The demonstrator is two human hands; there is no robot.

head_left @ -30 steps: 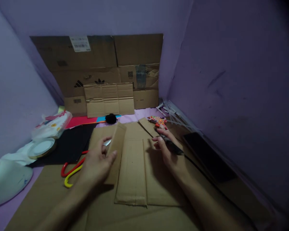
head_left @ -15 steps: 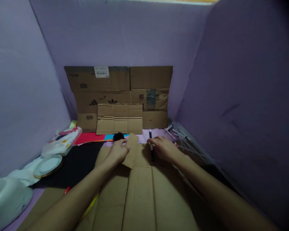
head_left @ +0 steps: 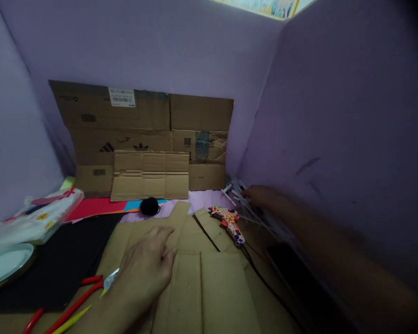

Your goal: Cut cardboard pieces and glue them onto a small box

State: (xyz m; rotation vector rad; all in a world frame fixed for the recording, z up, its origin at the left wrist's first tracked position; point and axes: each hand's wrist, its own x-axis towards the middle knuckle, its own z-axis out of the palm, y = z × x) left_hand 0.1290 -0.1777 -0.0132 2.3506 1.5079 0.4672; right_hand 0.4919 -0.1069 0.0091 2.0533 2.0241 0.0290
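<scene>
My left hand (head_left: 148, 260) rests on the large cardboard sheet (head_left: 223, 287), its thumb and fingers at the lower part of a narrow cardboard strip (head_left: 179, 215). Whether the fingers grip the strip is unclear. At the right, my right hand (head_left: 261, 195) is blurred and reaches to a pile of clear and white sticks (head_left: 245, 206) by the wall; its fingertips are too smeared to read. A patterned glue gun (head_left: 230, 222) with a black cable lies between my hands. Behind my left hand is a ball of black yarn (head_left: 149, 207).
Flattened cardboard (head_left: 202, 116) leans on the back wall. Red-handled scissors (head_left: 78, 301) and a yellow item (head_left: 71, 320) lie at lower left, near black sheets (head_left: 66, 264), a white lid (head_left: 9, 264) and a plastic packet (head_left: 45, 215). A dark box-like object (head_left: 299, 278) is at right.
My right hand has left the black pen and moved right to the sticks. My left hand has come nearer on the cardboard. The view has shifted, and the glue gun and scissors now show.
</scene>
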